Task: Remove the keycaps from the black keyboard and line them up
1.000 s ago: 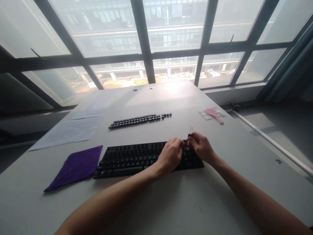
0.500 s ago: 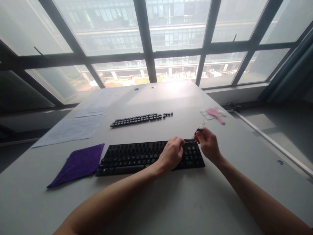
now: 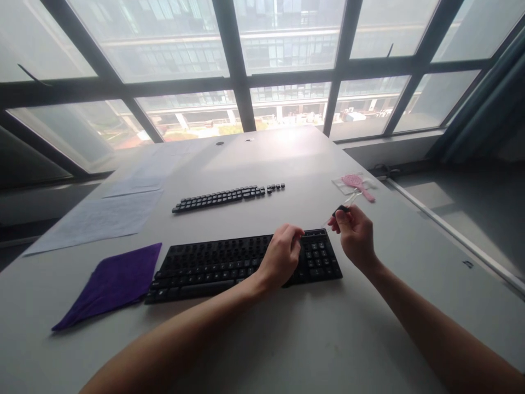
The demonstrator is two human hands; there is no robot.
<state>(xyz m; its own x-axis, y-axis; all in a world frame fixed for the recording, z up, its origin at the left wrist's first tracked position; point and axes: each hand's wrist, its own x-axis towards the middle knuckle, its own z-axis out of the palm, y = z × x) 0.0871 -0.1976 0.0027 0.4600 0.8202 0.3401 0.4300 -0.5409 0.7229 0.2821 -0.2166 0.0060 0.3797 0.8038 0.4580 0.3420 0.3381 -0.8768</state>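
A black keyboard (image 3: 213, 272) lies on the table; its upper left rows lack caps, showing bare switches, while the lower rows and number pad have keys. My left hand (image 3: 284, 249) rests over its right middle part, fingers bent together near the top edge; whatever they may pinch is hidden. Just beyond the keyboard's upper right corner, my right hand (image 3: 355, 232) is closed on a wire keycap puller (image 3: 340, 210) with a black handle and thin wire prongs. Several removed keycaps (image 3: 217, 198) stand in rows behind the keyboard.
A purple cloth (image 3: 112, 282) lies left of the keyboard. White paper sheets (image 3: 92, 219) cover the far left. At the back right a pink brush (image 3: 356, 181) lies on clear plastic wrapping. A small dark piece (image 3: 467, 264) sits near the right edge. Windows stand behind the table.
My right hand has lifted slightly away from the keyboard with the keycap puller, whose handle has turned. My left hand stays over the keyboard. The whole view has shifted a little.
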